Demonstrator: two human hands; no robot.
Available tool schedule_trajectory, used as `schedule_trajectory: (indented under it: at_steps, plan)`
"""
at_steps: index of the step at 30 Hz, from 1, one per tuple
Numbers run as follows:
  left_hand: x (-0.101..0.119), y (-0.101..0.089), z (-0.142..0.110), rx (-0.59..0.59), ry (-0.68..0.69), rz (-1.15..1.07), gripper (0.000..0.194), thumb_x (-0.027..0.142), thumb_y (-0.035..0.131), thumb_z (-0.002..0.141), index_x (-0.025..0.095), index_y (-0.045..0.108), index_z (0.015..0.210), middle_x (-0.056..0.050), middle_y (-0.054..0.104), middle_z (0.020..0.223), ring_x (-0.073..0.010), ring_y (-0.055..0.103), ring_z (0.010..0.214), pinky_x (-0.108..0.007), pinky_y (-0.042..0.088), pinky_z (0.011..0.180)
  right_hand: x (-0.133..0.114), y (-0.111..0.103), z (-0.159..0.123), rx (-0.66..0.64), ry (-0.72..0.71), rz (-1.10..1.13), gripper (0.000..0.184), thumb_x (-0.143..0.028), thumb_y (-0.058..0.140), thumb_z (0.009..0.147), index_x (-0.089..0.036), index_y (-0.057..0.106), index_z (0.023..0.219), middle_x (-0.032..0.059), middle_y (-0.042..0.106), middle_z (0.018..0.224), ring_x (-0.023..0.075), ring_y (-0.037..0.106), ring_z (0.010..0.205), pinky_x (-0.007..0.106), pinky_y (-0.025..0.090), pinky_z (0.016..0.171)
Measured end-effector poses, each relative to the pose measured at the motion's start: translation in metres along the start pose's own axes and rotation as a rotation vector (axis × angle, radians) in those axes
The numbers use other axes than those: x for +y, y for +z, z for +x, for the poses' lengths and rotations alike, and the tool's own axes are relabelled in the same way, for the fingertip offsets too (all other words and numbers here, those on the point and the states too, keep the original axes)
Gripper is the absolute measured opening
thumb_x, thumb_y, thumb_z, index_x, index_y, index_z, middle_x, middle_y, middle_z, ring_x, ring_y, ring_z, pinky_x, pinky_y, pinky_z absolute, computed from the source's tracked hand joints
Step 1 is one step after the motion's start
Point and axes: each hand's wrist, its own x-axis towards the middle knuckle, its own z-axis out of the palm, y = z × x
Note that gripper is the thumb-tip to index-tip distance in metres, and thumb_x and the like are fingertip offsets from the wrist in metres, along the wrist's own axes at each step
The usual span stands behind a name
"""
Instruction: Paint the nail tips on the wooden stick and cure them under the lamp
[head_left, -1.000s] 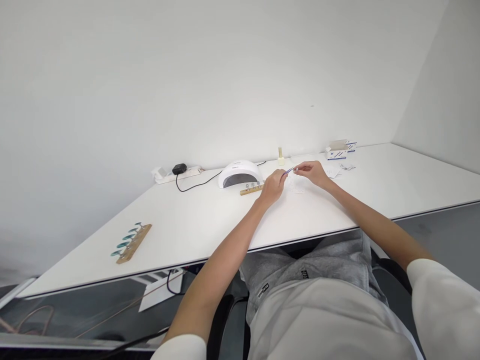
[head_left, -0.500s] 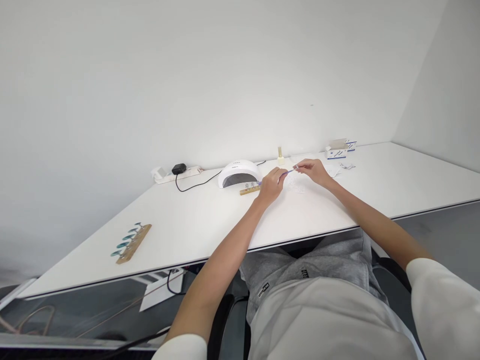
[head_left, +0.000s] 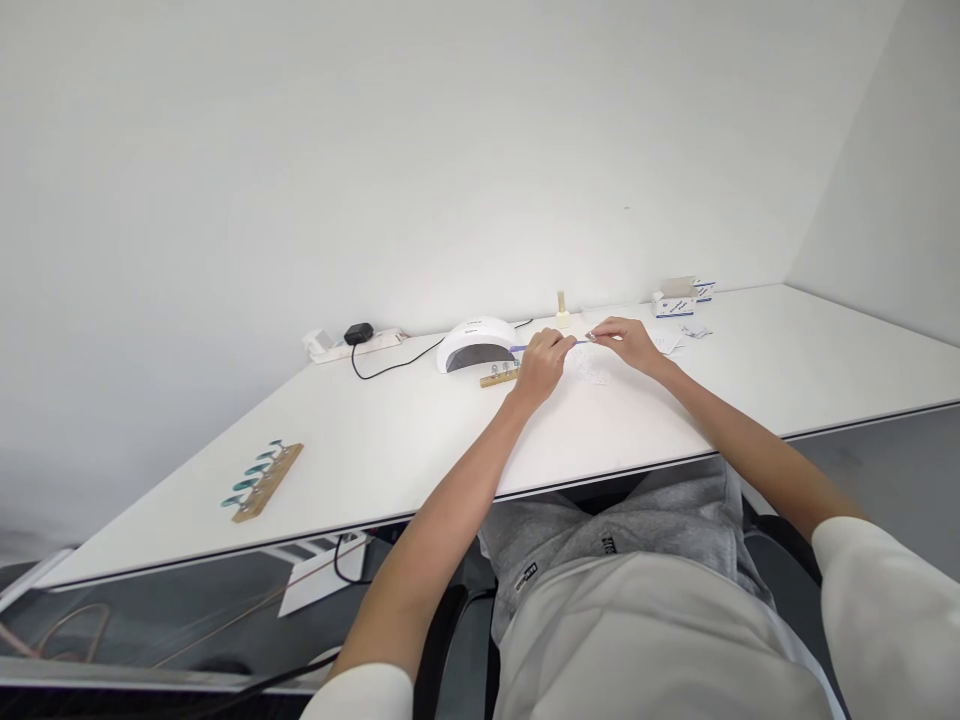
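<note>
Pinched in your left hand: a thin purple stick, fingers closed round its middle, one end out past the knuckles toward the lamp, the other toward your right hand; that mid-shaft hold probably gives you fine control of the tip. Your right fingertips are closed on a small shiny piece; too small to tell what it is, or whether the tip touches it; you hold it by the fingertips, likely to leave its near side exposed to the stick. Both hands are out over the table, close together, presumably so the two parts can be lined up.

Clear sheet lies just below the hands, in easy reach; wooden bar with clear-topped stands sits right beside your left hand, partly hidden by it, in front of the white arched lamp; lamp opening faces you, which would suit access from your seat. Second wooden bar, teal-topped pieces on it, sits well apart at far left, out of the way of your elbows. Pale bottle stands upright behind the hands; open box is against the wall, right side; black adapter is at the power strip, back left, keeping its cable clear of your arms.
</note>
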Motion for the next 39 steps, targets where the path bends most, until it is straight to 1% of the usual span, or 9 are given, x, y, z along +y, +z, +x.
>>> schedule_trajectory:
  at_steps: [7,10,16,23,31,34,39]
  plan:
    - [0.0017,-0.0015,0.0008,-0.014,-0.002,0.009,0.042,0.029,0.026,0.101,0.02,0.066,0.089,-0.007,0.052,0.076,-0.0199,0.047,0.076,-0.034,0.037,0.074,0.0013,0.001,0.0009,-0.005,-0.01,-0.035,0.029,-0.052,0.068,0.077,-0.025,0.077,0.079,0.0066,0.073,0.09,0.0214,0.065,0.082,0.035,0.049,0.075]
    - [0.001,-0.0007,0.0005,-0.026,-0.01,0.01,0.041,0.028,0.027,0.101,0.02,0.065,0.088,-0.007,0.052,0.077,-0.02,0.047,0.076,-0.033,0.036,0.074,0.002,0.0007,0.0006,-0.007,-0.016,-0.033,0.028,-0.05,0.067,0.078,-0.024,0.077,0.079,0.0066,0.073,0.09,0.0211,0.065,0.083,0.034,0.049,0.076]
    - [0.0008,0.0006,-0.0001,-0.005,-0.002,0.03,0.042,0.028,0.026,0.101,0.019,0.065,0.088,-0.007,0.053,0.077,-0.02,0.047,0.076,-0.033,0.036,0.074,0.0025,0.0007,-0.0002,-0.01,-0.024,-0.025,0.026,-0.048,0.067,0.079,-0.024,0.077,0.081,0.0066,0.073,0.09,0.0208,0.065,0.083,0.034,0.049,0.075]
    - [0.0012,-0.0002,0.0001,-0.022,-0.004,0.028,0.041,0.028,0.026,0.101,0.02,0.065,0.09,-0.007,0.052,0.077,-0.0204,0.047,0.077,-0.034,0.036,0.074,0.0017,0.0014,0.0,-0.018,-0.031,-0.03,0.025,-0.047,0.067,0.079,-0.025,0.077,0.081,0.0061,0.073,0.089,0.0204,0.065,0.082,0.034,0.049,0.074]
    - [-0.0008,0.0005,-0.0003,-0.044,-0.025,0.008,0.043,0.028,0.025,0.101,0.02,0.066,0.092,-0.008,0.052,0.078,-0.0214,0.048,0.079,-0.035,0.036,0.075,0.0021,0.0012,-0.0003,-0.022,-0.02,-0.037,0.03,-0.052,0.066,0.079,-0.025,0.078,0.082,0.007,0.073,0.091,0.0212,0.064,0.082,0.035,0.049,0.073]
    - [-0.0004,0.0004,-0.0004,-0.059,-0.031,0.019,0.041,0.027,0.026,0.101,0.02,0.066,0.092,-0.008,0.052,0.079,-0.0212,0.048,0.079,-0.035,0.036,0.075,0.0023,0.0009,-0.0004,-0.025,-0.027,-0.038,0.03,-0.052,0.066,0.079,-0.024,0.077,0.082,0.0069,0.072,0.09,0.02,0.063,0.079,0.034,0.049,0.072]
    - [0.0003,0.0004,-0.0001,-0.034,-0.03,0.02,0.043,0.028,0.024,0.101,0.019,0.065,0.09,-0.008,0.052,0.078,-0.0213,0.047,0.078,-0.035,0.036,0.074,0.0003,0.0008,-0.0009,-0.023,-0.027,-0.041,0.029,-0.051,0.066,0.079,-0.024,0.077,0.083,0.0069,0.072,0.089,0.0187,0.062,0.075,0.034,0.05,0.07]
